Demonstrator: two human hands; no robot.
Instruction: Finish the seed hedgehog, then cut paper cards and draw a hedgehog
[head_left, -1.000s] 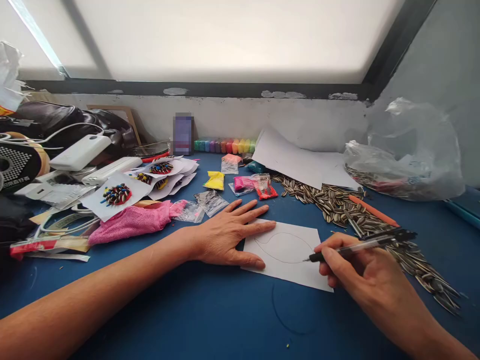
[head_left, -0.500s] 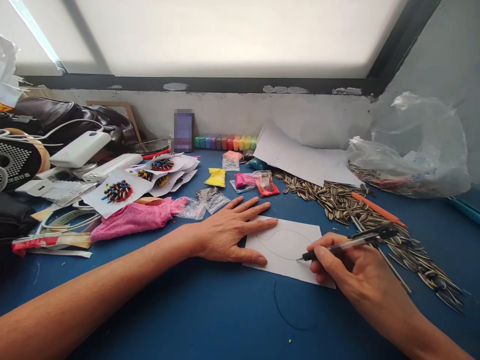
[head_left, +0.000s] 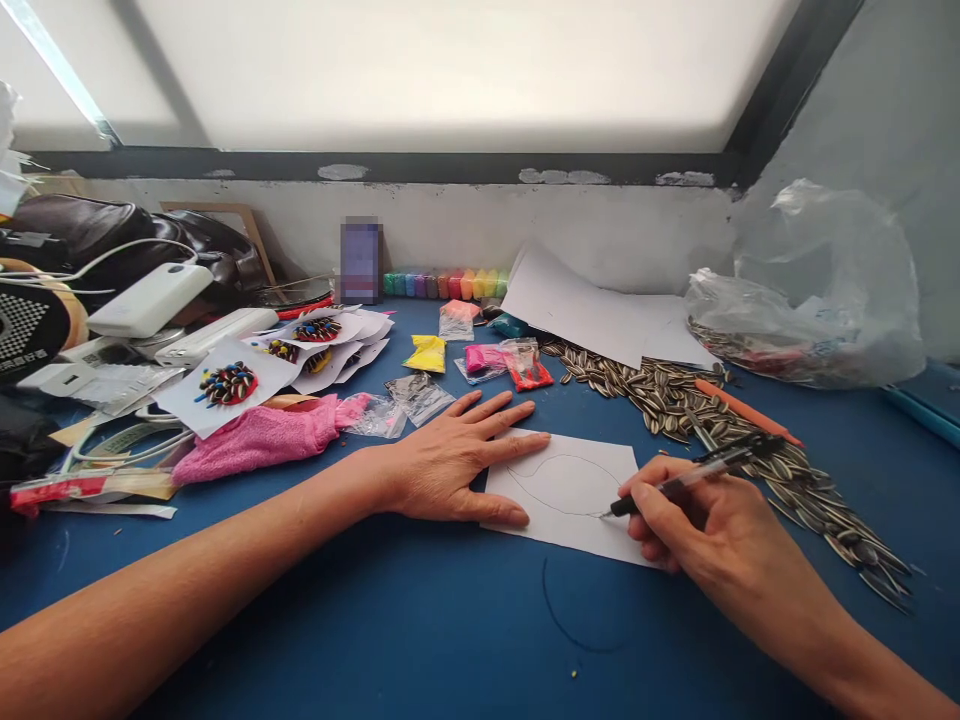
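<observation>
A small white sheet of paper (head_left: 559, 490) lies on the blue tabletop, bearing a thin curved outline. Flat across its left edge rests my left hand (head_left: 457, 460), fingers spread. My right hand (head_left: 712, 530) is closed around a black pen (head_left: 694, 480), whose tip touches the lower right of the outline. Sunflower seeds (head_left: 660, 400) are strewn past the paper and to the right of my right hand. Beyond my left fingers lie small plastic packets, among them a yellow packet (head_left: 426, 354) and a red packet (head_left: 528, 366).
Seed-decorated white cards (head_left: 229, 385) and a pink cloth (head_left: 259, 440) lie left. Behind them are a white power bank (head_left: 150, 300) and cables. Large white sheets (head_left: 592, 310), an orange tool (head_left: 746, 410) and a plastic bag (head_left: 817, 310) lie toward the back right.
The pen tip has moved slightly right along the lower curve, extending the line. My left hand stays flat on the paper. The whole view has shifted a little.
</observation>
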